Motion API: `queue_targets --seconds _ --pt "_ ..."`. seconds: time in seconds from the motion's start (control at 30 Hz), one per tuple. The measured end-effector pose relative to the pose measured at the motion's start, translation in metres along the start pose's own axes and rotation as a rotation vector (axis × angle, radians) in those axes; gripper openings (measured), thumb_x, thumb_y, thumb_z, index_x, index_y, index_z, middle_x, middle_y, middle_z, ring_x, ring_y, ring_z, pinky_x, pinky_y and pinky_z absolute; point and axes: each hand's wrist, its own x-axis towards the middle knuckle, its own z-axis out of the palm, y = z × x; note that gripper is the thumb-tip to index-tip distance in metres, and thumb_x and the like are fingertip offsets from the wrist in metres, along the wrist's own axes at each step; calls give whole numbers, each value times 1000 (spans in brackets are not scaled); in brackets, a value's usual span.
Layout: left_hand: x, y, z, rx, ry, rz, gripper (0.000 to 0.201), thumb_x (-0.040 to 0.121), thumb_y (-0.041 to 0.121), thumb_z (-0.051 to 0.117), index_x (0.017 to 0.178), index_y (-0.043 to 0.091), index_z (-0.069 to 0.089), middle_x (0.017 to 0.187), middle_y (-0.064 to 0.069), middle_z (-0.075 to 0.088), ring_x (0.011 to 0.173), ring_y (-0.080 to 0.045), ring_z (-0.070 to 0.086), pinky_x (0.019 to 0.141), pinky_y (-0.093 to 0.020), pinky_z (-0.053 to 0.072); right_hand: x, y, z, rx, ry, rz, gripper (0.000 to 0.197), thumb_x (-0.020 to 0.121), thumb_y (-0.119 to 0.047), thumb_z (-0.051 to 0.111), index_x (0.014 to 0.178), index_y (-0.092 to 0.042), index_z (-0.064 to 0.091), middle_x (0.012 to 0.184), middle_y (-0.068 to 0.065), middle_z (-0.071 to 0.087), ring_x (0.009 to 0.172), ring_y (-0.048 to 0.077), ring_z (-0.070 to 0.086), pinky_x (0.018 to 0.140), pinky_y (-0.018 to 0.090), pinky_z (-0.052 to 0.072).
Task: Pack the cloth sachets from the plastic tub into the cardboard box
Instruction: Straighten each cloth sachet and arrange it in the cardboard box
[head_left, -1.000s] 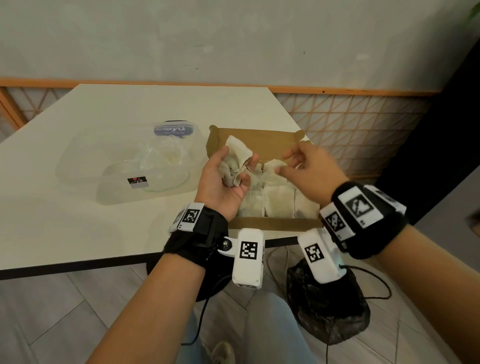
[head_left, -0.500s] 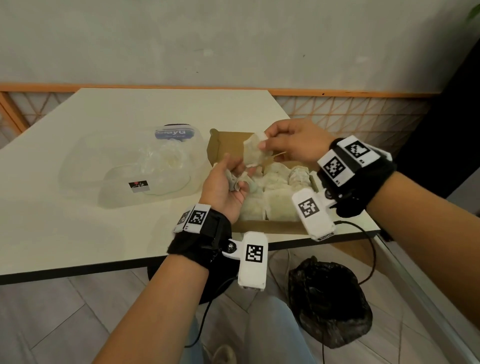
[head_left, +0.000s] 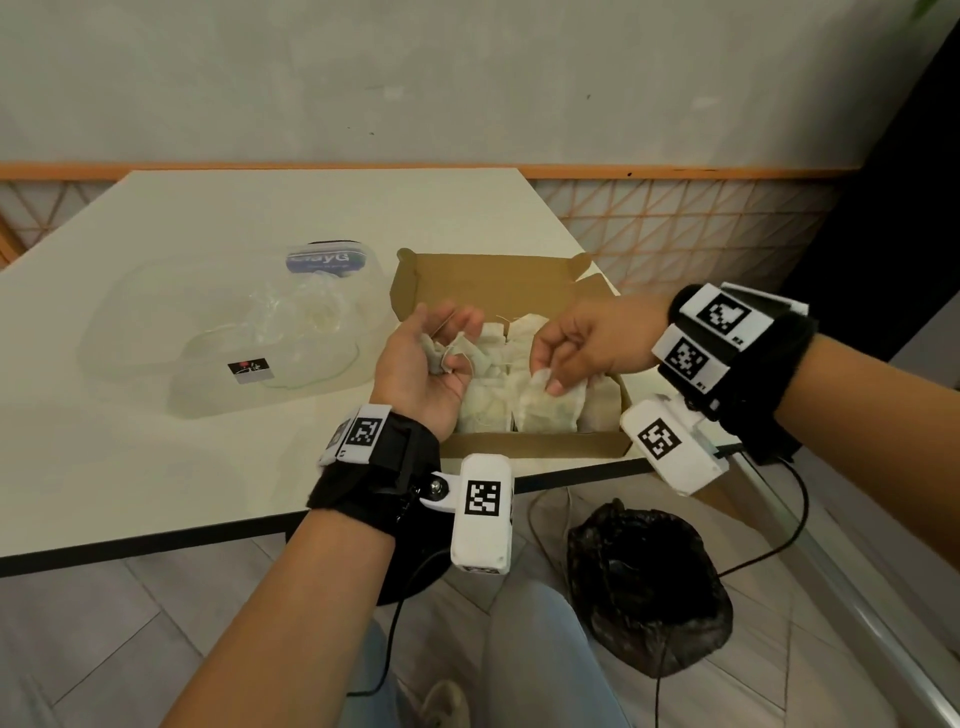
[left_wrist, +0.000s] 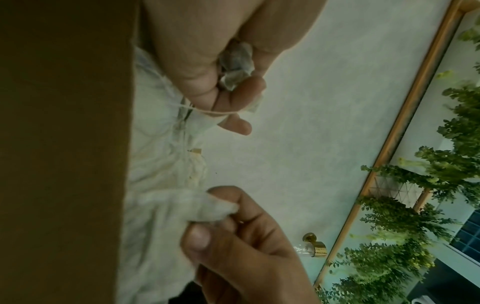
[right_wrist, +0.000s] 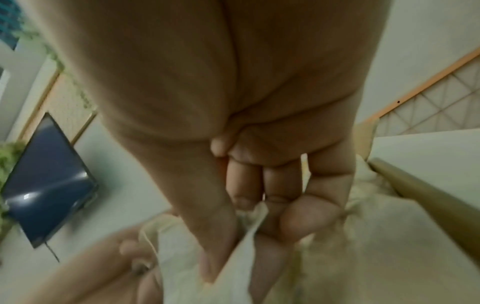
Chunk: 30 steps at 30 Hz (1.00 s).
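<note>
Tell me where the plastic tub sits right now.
In the head view, the plastic tub sits on the table, just left of the cardboard box.

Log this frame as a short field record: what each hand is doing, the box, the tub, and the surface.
left hand: palm up over the box's left edge, fingers curled round a small crumpled off-white cloth sachet
right hand: pinches a pale flat cloth sachet at its top, low in the box
brown cardboard box: open, near the table's front edge, several sachets inside
clear plastic tub: left of the box, contents unclear
white table: carries both containers
</note>
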Motion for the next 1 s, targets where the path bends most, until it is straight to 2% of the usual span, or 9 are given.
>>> queue_targets --seconds 0.17,0.27,0.37,0.47,0.57,0.67,0.77,0.9,1.0 --pt "-2 0 1 -38 -68 -30 30 100 28 43 99 3 60 81 -11 71 82 -22 68 56 -20 54 7 -5 10 -238 253 -20 27 77 -19 74 99 -19 59 78 -8 62 73 10 57 75 28 46" --pt "-4 2 2 -93 -132 -72 32 100 28 43 101 2 61 91 -13 70 87 -25 68 65 -27 57 7 -15 12 -30 496 -115 37 75 -22 75 105 -18 54 84 -7 58 72 7 53 73 27 45" --pt "-4 3 3 -106 -183 -89 32 100 28 42 108 1 58 102 -15 69 87 -27 70 75 -31 56 10 -21 18 167 457 -195 49 70 -23 80 108 -28 50 102 0 62 86 11 59 84 30 50" --pt "-7 3 7 -46 -245 -128 36 100 30 38 105 2 60 111 -17 66 98 -30 68 94 -41 48 13 -26 25 72 429 -338 56 71 -12 78 120 -21 54 105 -3 61 86 0 56 83 22 50" --pt "-11 7 9 -4 -292 -174 42 101 31 35 93 1 63 103 -19 68 101 -31 63 103 -41 38 19 -26 27 -22 545 -307 35 73 -20 77 106 -22 67 107 4 54 88 8 55 86 29 48" --pt "-10 13 7 130 -268 -197 37 101 32 36 92 6 61 99 -15 69 104 -26 60 92 -43 49 20 -25 24 182 600 -239 11 77 -25 74 87 -27 68 96 1 58 77 3 58 75 22 47" --pt "-9 19 4 266 -153 -191 32 100 33 41 95 9 62 87 -8 70 89 -24 64 75 -37 58 17 -26 16 493 570 -207 5 85 -17 65 86 -21 64 78 -6 64 61 -4 60 58 11 45" --pt "-8 24 5 293 -46 -167 30 99 34 44 100 8 58 83 -8 61 65 -16 59 44 -19 49 16 -28 11 677 410 -109 3 90 -10 57 91 -13 57 85 10 65 68 18 65 52 18 51" --pt "-9 30 8 240 -44 -209 33 93 29 47 116 6 47 86 -10 54 64 -19 57 44 -20 47 18 -28 9 583 375 -63 10 88 -4 57 83 -12 54 80 15 64 63 20 60 43 16 43"
